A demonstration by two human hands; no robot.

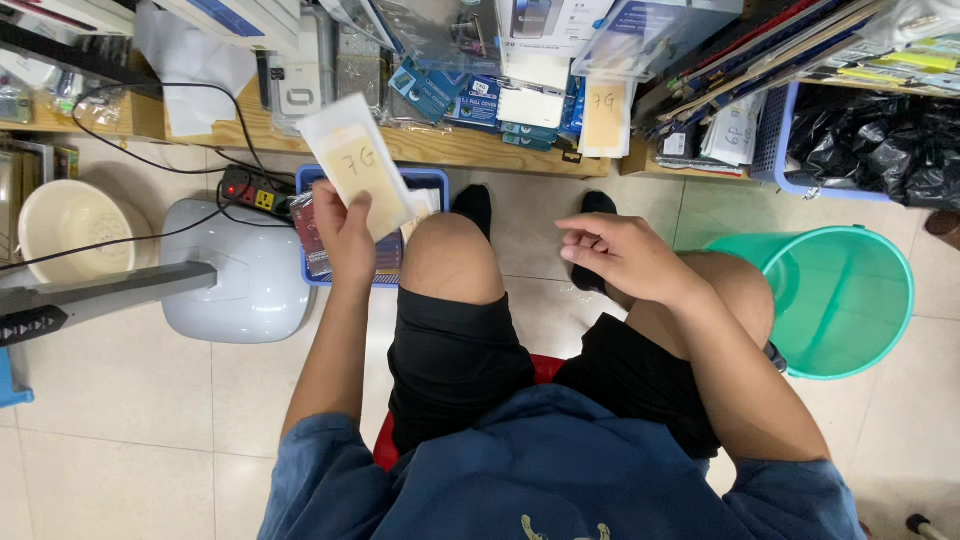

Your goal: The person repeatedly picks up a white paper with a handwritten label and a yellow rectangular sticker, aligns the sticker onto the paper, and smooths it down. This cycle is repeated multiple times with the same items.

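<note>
I sit on a red stool, knees apart, looking down. My left hand [345,235] is raised above my left knee and grips a flat clear packet with a tan card inside [355,170], held tilted. Just beyond it on the floor is a blue basket [432,177] holding more flat packets. My right hand [622,258] hovers over my right knee with fingers loosely curled and nothing in it. A similar tan-card packet [604,117] hangs off the edge of the wooden shelf ahead.
A wooden shelf [450,148] piled with boxed and bagged goods runs across the top. A teal bucket [845,300] stands at right, a blue crate with black bags [870,150] behind it. A white fan base [240,285], power strip [255,190] and cream bowl [70,225] are left.
</note>
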